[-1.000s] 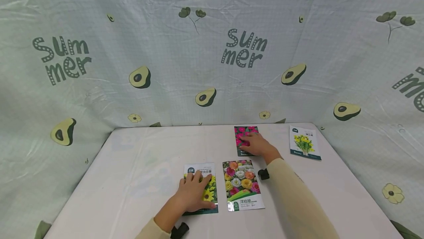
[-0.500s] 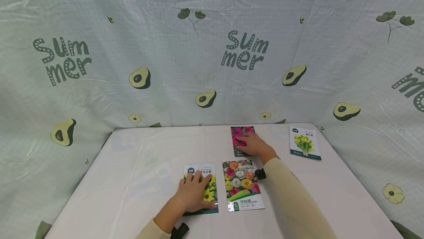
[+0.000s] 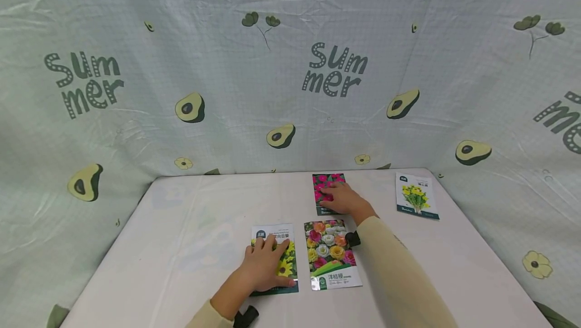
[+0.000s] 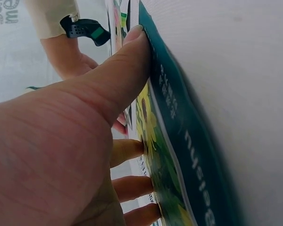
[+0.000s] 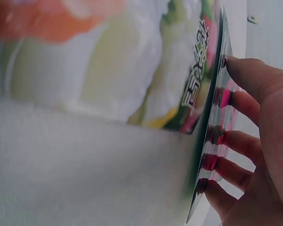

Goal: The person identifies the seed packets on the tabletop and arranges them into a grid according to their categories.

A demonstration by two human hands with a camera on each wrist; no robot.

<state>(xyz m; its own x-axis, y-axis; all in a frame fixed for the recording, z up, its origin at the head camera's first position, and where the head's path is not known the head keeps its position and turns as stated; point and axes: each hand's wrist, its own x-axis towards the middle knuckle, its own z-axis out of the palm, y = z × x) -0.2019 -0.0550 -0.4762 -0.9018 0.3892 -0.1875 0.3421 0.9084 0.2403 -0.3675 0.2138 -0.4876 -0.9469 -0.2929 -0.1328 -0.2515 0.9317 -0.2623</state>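
My left hand [image 3: 263, 266] lies spread over a seed packet with yellow sunflowers [image 3: 287, 267]. In the left wrist view its thumb and fingertips touch the packet's glossy face, beside the green lower band [image 4: 174, 103]. Farther back, my right hand [image 3: 342, 199] rests its fingertips on a pink-flowered seed packet [image 3: 320, 184]. The right wrist view shows those fingers [image 5: 240, 141] spread, pressing on the packet's face. Part of each packet is hidden under the hand. Between the hands and nearer the front lies a packet of multicoloured blooms [image 3: 333, 253], untouched.
A white seed packet with yellow flowers [image 3: 415, 194] lies at the table's back right. The white table [image 3: 195, 237] ends against a hanging cloth [image 3: 227, 65] printed with avocados, which also closes off both sides. Black wrist cameras [image 3: 245, 316] sit on the wrists.
My right hand has slid the pink-flowered packet a short way left along the back of the table. The left hand and the other packets stay where they were.
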